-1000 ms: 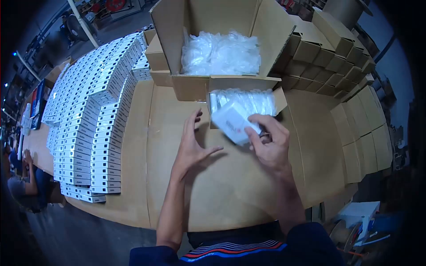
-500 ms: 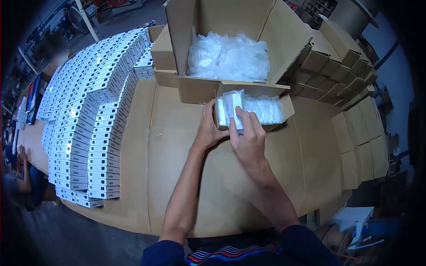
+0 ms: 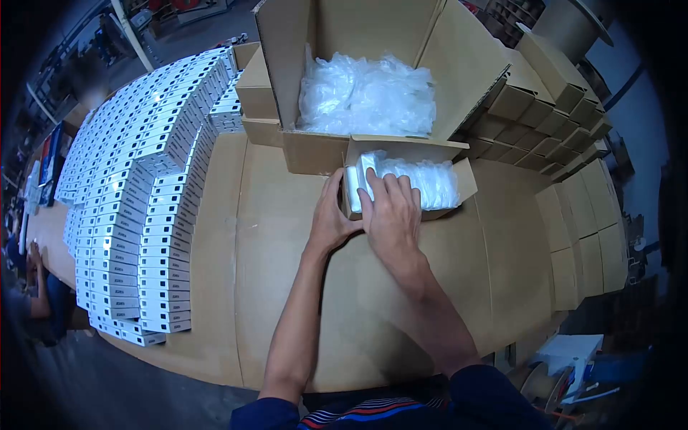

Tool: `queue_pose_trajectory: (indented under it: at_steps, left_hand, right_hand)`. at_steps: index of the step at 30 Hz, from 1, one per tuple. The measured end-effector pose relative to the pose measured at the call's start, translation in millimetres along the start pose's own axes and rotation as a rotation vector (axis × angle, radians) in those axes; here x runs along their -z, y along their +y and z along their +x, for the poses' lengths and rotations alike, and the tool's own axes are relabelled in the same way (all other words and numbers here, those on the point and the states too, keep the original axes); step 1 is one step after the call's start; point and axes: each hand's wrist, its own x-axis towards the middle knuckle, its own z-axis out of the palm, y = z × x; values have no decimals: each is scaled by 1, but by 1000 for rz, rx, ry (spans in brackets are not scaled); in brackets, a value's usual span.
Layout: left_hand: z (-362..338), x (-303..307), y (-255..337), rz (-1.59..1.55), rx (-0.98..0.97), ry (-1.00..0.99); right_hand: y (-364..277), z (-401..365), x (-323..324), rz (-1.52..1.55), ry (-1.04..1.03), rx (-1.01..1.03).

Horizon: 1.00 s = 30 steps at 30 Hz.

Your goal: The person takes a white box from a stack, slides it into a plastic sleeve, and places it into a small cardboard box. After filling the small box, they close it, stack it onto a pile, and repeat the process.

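Observation:
A small open cardboard box stands in front of a larger carton. It holds a row of pieces in clear bubble wrap, with slim white boxes at its left end. My left hand grips the left end of the small cardboard box, thumb along the near side. Inside it, my right hand has thumb and index finger on a slim white box, which stands upright among the others. The right palm hides the lower part of this white box and some of the near wall.
Behind stands a large open carton full of clear plastic wrap. Rows of stacked white boxes cover the left side. Brown cardboard boxes are piled at the right. At far left, another person's arm shows.
The white box under my right hand has gone down deeper into the small cardboard box. My right hand has come lower and slightly left with it; my left hand keeps its hold.

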Motion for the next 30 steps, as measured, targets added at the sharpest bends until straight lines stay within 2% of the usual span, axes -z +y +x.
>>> queue_pose_trajectory:
  at_steps: [3, 7, 11, 14, 16, 17, 18, 19, 20, 21, 22, 25, 26, 28, 30]
  left_hand:
    - [2, -4, -15, -112, 45, -25]
    - [1, 0, -5, -1, 5, -14]
    - [2, 2, 4, -18, 3, -29]
    - [2, 0, 8, -197, 92, -57]
    - [6, -1, 15, -277, 29, -86]
    - [6, -1, 14, -225, 19, -91]
    - [6, -1, 14, -169, 7, -95]
    - [5, -3, 14, -216, 15, -64]
    - [0, -6, 14, -266, 22, -36]
    - [-1, -10, 17, -317, 26, -10]
    - [1, -13, 22, -216, -28, -1]
    - [0, -17, 35, 54, -125, 64]
    - [1, -18, 43, -12, -97, 56]
    - [2, -19, 57, -144, -37, 42]
    - [-5, -16, 50, 7, -64, 45]
  right_hand:
    - [12, -17, -16, -84, 122, 192]
    - [26, -31, -35, -107, -118, 186]
    - [20, -26, -28, -133, -130, 207]
    - [28, -38, 6, 87, -112, 196]
    - [54, -60, 22, 281, 303, 213]
    - [73, -72, 27, 218, 489, 132]
    - [87, -81, 28, 370, 563, -147]
    - [121, -85, 18, 480, 574, -303]
    - [161, -87, 5, 662, 487, -332]
    - [184, -83, 5, 751, 310, -369]
    - [196, -74, 9, 837, 131, -401]
    - [217, -44, 12, 931, -186, -313]
    - [232, -34, -2, 837, -148, -178]
    - [212, -28, 19, 923, -262, -163]
    - [199, -42, 30, 847, -221, -115]
